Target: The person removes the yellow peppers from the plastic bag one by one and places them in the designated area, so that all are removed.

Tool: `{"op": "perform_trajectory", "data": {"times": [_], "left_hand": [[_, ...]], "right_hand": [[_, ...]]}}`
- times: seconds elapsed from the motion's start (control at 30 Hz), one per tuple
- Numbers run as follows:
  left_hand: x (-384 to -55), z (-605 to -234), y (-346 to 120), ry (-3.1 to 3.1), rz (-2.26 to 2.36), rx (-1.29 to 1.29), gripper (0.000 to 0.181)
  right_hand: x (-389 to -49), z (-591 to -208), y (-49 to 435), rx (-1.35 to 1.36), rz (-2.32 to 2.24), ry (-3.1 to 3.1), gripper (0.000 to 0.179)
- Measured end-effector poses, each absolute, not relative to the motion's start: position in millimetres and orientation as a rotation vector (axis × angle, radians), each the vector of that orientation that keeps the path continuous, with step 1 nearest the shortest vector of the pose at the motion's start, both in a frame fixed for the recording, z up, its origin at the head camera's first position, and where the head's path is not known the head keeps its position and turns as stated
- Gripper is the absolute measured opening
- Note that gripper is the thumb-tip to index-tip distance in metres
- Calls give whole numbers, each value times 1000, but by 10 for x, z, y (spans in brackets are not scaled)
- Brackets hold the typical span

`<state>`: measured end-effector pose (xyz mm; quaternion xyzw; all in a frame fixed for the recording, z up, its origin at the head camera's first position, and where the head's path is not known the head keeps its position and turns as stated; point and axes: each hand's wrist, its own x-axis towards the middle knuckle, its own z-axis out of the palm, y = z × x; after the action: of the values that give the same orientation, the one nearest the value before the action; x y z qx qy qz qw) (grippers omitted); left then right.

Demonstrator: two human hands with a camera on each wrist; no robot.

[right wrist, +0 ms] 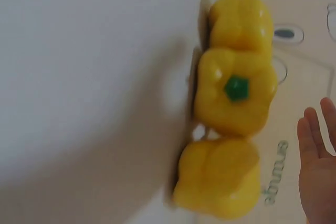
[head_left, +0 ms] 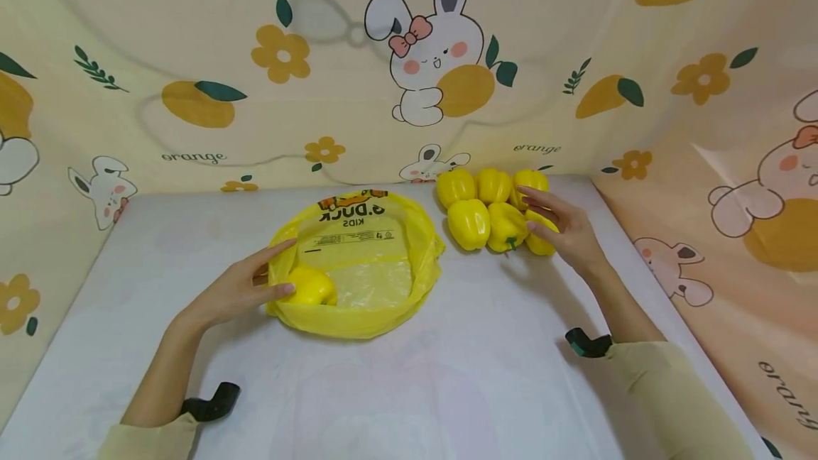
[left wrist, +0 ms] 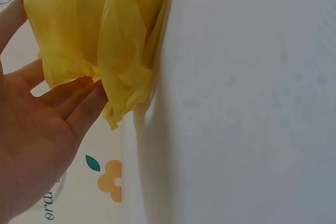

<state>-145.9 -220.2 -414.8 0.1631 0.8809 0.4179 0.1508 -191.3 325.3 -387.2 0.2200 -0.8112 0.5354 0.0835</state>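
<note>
A yellow plastic bag [head_left: 354, 321] with its mouth spread wide sits on the table, and one yellow bell pepper [head_left: 311, 285] lies inside at its left. My left hand [head_left: 239, 282] holds the bag's left rim, the thumb over the edge by that pepper. In the left wrist view, fingers [left wrist: 86, 106] of this hand touch the bag's gathered film [left wrist: 79, 30]. Several more yellow bell peppers [head_left: 469, 224] stand in two rows at the back right. Over the right end of these rows reaches my right hand [head_left: 571, 233], fingers extended, partly covering the rightmost peppers.
The white table [head_left: 409, 389] meets a patterned cloth backdrop [head_left: 345, 91] right behind the peppers. Another cloth wall [head_left: 722, 190] rises along the right side. A black wrist mount [head_left: 211, 403] sits at the left cuff, another [head_left: 586, 343] at the right.
</note>
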Motion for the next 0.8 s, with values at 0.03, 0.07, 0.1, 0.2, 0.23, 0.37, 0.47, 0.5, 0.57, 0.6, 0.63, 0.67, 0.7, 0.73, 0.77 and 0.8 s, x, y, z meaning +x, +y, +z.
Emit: {"op": "perform_trajectory", "data": {"times": [0.03, 0.07, 0.1, 0.2, 0.23, 0.37, 0.47, 0.5, 0.57, 0.6, 0.63, 0.67, 0.7, 0.73, 0.77, 0.8], "left_hand": [[-1454, -4144, -2199, 2530, 1197, 469, 80], [-1451, -4142, -2198, 2527, 1198, 470, 80], [-1449, -4141, -2196, 2525, 1198, 469, 80], [-1438, -4144, -2187, 2521, 1191, 459, 82], [-1434, -4145, -2182, 2519, 1188, 455, 83], [-1422, -4146, -2171, 2523, 1152, 437, 94], [-1418, -4133, -2166, 2530, 1131, 438, 99], [-1417, -4126, -2164, 2534, 1120, 439, 101], [-1413, -4118, -2160, 2538, 1105, 444, 102], [-1412, -4114, -2157, 2539, 1102, 449, 102], [-1411, -4113, -2158, 2542, 1096, 453, 103], [-1411, -4112, -2157, 2543, 1089, 451, 104], [-1410, -4112, -2156, 2543, 1085, 449, 106], [-1409, -4114, -2156, 2543, 1087, 450, 107], [-1409, -4116, -2155, 2541, 1090, 450, 108], [-1409, -4118, -2157, 2539, 1093, 447, 109]], "right_hand": [[-1917, -3867, 3218, 677, 1602, -2420, 52], [-1919, -3861, 3181, 697, 1618, -2416, 52], [-1919, -3853, 3141, 715, 1635, -2412, 53], [-1922, -3845, 3027, 775, 1690, -2395, 51], [-1926, -3846, 2988, 797, 1713, -2391, 51], [-1949, -3851, 2831, 841, 1750, -2399, 53], [-1967, -3853, 2716, 844, 1755, -2431, 54], [-1972, -3853, 2680, 851, 1761, -2436, 55], [-1982, -3853, 2611, 864, 1759, -2460, 54], [-1987, -3851, 2576, 880, 1759, -2467, 54], [-1996, -3852, 2540, 905, 1760, -2470, 53], [-2001, -3845, 2501, 925, 1760, -2474, 53], [-2012, -3841, 2464, 948, 1763, -2473, 54], [-2022, -3837, 2425, 965, 1758, -2481, 54], [-2026, -3829, 2384, 983, 1758, -2484, 55], [-2029, -3821, 2343, 1002, 1764, -2482, 55]]}}
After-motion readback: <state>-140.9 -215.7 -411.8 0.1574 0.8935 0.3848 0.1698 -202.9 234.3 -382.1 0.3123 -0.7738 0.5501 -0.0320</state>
